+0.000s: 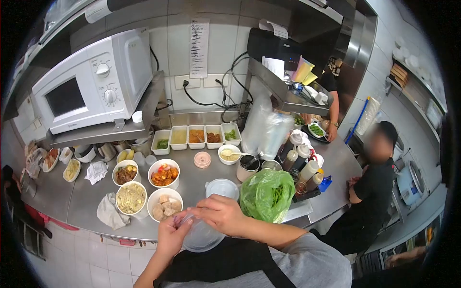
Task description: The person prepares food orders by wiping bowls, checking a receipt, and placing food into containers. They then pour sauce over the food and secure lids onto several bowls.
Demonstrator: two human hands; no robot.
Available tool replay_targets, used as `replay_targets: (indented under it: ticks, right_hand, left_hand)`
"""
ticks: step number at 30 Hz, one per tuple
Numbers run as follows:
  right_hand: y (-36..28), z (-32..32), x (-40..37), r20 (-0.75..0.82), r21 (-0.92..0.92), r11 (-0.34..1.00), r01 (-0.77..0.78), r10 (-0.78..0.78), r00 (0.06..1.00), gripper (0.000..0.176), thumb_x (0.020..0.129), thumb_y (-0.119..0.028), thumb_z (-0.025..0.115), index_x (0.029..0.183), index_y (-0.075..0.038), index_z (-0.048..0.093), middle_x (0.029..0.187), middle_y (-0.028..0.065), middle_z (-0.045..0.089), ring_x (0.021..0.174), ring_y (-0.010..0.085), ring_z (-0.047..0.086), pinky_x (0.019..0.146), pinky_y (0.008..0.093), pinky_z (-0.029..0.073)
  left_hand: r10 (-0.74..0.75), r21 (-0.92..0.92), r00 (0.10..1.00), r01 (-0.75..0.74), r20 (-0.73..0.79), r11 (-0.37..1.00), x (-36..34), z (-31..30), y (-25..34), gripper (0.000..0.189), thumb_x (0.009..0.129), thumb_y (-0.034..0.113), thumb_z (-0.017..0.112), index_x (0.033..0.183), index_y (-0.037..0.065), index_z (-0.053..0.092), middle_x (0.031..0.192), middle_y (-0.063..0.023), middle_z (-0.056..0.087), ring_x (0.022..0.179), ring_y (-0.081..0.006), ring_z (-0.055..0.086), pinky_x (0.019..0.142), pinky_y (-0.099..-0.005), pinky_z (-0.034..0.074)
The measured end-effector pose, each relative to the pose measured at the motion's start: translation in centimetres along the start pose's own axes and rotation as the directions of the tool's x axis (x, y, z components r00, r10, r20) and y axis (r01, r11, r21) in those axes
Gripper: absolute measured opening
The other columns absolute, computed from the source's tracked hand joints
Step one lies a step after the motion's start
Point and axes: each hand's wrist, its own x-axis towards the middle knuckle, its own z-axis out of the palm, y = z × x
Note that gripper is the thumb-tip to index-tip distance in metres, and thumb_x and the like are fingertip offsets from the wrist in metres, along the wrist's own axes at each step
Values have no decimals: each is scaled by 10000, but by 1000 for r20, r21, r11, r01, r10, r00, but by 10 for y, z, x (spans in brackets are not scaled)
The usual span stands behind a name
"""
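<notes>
My left hand [173,232] pinches the edge of a translucent round plastic lid [203,237] in front of my apron. My right hand [220,214] reaches across from the right, its fingers closed on the same rim. Just beyond the hands, another translucent lid or stack of lids [222,188] lies on the steel counter. Left of them stand white bowls: one with pale round pieces [164,205], one with red-orange food [163,176], one with yellowish grain-like food [131,198] and one with dark meat [126,173].
A green plastic bag [267,194] of leafy greens sits close to my right forearm, with sauce bottles [302,156] behind it. Small white tubs [196,137] line the wall. A microwave [96,79] overhangs the left side. A co-worker [377,177] stands at right.
</notes>
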Motion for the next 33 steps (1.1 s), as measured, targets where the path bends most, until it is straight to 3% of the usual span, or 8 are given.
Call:
replay_targets:
  ticks: [5, 14, 17, 20, 23, 26, 33]
  right_hand:
    - [-2, -4, 3, 16, 34, 998, -58, 58, 998, 345, 703, -116, 690, 1045, -104, 641, 856, 33, 585, 702, 193, 560, 610, 287, 488]
    - [1, -6, 0, 4, -47, 999, -4, 4, 1000, 335, 697, -130, 687, 1029, -114, 648, 853, 22, 585, 716, 171, 565, 604, 271, 487]
    - [1, -7, -1, -18, 2, 1000, -27, 27, 999, 240, 695, -141, 664, 929, -101, 631, 861, 28, 580, 720, 204, 556, 605, 306, 474]
    - [0, -15, 5, 56, 191, 965, -180, 173, 983, 174, 705, -153, 666, 856, -97, 599, 856, 47, 572, 731, 241, 566, 613, 330, 477]
    - [1, -20, 5, 238, 271, 878, -393, 335, 912, 148, 718, -156, 660, 811, -92, 564, 856, 61, 552, 778, 268, 567, 641, 353, 475]
    - [7, -18, 3, 238, 223, 934, -278, 224, 945, 131, 719, -130, 647, 813, -92, 564, 849, 60, 529, 826, 274, 544, 681, 362, 462]
    - [6, 1, -15, 263, 112, 992, -59, 28, 964, 95, 749, -180, 607, 806, -120, 560, 821, 16, 504, 813, 218, 477, 686, 356, 401]
  left_hand:
    - [-13, 26, 1000, 12, 5, 1000, 1, -1, 0, 299, 839, 46, 597, 1112, -62, 536, 936, -63, 619, 784, -83, 574, 665, -209, 479]
    - [4, -5, 999, -3, 35, 1000, 5, 1, 1, 289, 844, 46, 590, 1114, -47, 547, 935, -52, 624, 765, -63, 563, 641, -190, 452]
    - [14, -26, 999, -12, 46, 1000, 5, 5, 7, 289, 843, 34, 583, 1118, -47, 546, 939, -54, 625, 787, -71, 567, 668, -194, 454]
    - [23, 15, 999, -24, 46, 1000, 5, 8, 9, 291, 841, 17, 573, 1124, -49, 545, 946, -57, 626, 818, -80, 568, 703, -207, 457]
    - [114, 119, 993, -118, 38, 986, 6, 14, 6, 249, 840, 12, 556, 1085, -31, 572, 960, -54, 625, 818, -80, 563, 700, -207, 449]
    - [110, 59, 992, -114, 63, 992, 6, 16, 6, 167, 841, 20, 557, 998, -27, 588, 910, -44, 622, 800, -75, 555, 683, -204, 443]
    - [-125, -43, 977, 134, 174, 990, 10, -6, -20, 82, 820, 40, 593, 893, 3, 587, 825, -18, 602, 741, -64, 533, 660, -192, 422]
